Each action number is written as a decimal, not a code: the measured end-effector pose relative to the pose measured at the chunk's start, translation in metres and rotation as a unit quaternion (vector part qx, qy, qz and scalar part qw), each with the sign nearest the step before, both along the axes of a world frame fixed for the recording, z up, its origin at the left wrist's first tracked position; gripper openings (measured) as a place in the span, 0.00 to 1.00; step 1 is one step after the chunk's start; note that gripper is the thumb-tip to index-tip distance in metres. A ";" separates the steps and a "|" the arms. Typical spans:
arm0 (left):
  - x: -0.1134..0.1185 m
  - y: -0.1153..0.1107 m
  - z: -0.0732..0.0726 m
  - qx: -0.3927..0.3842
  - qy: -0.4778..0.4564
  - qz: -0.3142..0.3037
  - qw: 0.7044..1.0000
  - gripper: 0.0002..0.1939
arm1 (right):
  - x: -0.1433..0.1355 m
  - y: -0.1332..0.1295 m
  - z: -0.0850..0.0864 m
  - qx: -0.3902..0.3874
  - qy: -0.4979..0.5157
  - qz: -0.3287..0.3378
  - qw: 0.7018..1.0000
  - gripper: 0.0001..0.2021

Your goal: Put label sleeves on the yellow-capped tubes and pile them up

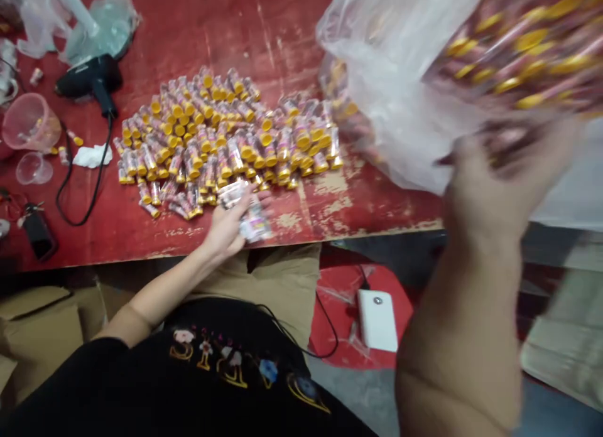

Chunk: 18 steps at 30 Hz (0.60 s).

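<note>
My left hand (226, 226) is at the front edge of the pile, closed around a few small clear labelled tubes (255, 222). Beside it on the table lies a large heap of clear tubes with yellow caps (207, 135). On the right my right hand (499, 179) is raised at a clear plastic bag (513, 54) packed with similar yellow-capped tubes. Motion blurs its fingers, so I cannot tell whether they grip the bag. Behind that hand spreads a whitish plastic bag (400, 91), with more tubes showing through its left side.
The red table (188, 22) has a worn front edge. At left are a black heat gun or hair dryer (92, 79) with its cord, a pink cup (31, 123), a clear cup (34, 168) and crumpled tissue (93, 156). A white power bank (378, 319) lies on a red stool (330, 305).
</note>
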<state>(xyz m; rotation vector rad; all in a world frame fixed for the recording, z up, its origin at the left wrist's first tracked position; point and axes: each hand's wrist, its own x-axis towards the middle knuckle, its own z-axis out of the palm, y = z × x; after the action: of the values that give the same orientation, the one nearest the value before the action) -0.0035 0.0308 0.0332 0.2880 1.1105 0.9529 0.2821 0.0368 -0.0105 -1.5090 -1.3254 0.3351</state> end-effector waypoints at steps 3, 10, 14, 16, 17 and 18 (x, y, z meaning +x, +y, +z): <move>0.031 -0.004 -0.012 0.035 -0.029 0.017 0.999 0.13 | -0.101 -0.058 0.004 -0.045 0.113 0.023 0.992 0.14; 0.028 -0.033 -0.018 0.053 -0.072 0.033 0.995 0.19 | -0.186 -0.081 -0.017 -0.083 0.215 -0.024 0.973 0.12; 0.014 -0.035 -0.030 0.058 -0.059 0.068 0.994 0.16 | -0.173 -0.084 -0.020 -0.107 0.152 -0.016 0.982 0.09; 0.008 -0.035 -0.036 0.057 -0.048 0.077 0.994 0.16 | -0.169 -0.085 -0.019 -0.110 0.130 -0.033 0.985 0.09; 0.006 -0.035 -0.039 0.062 -0.041 0.078 0.994 0.16 | -0.168 -0.085 -0.017 -0.110 0.124 -0.036 0.986 0.09; 0.003 -0.036 -0.041 0.070 -0.032 0.075 0.994 0.16 | -0.167 -0.085 -0.016 -0.109 0.118 -0.033 0.986 0.09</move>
<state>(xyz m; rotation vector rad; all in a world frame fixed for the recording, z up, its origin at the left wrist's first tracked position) -0.0003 -0.0049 -0.0079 0.2891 1.0182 1.1696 0.1147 -0.0481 -0.0264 -1.6335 -1.0756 0.6130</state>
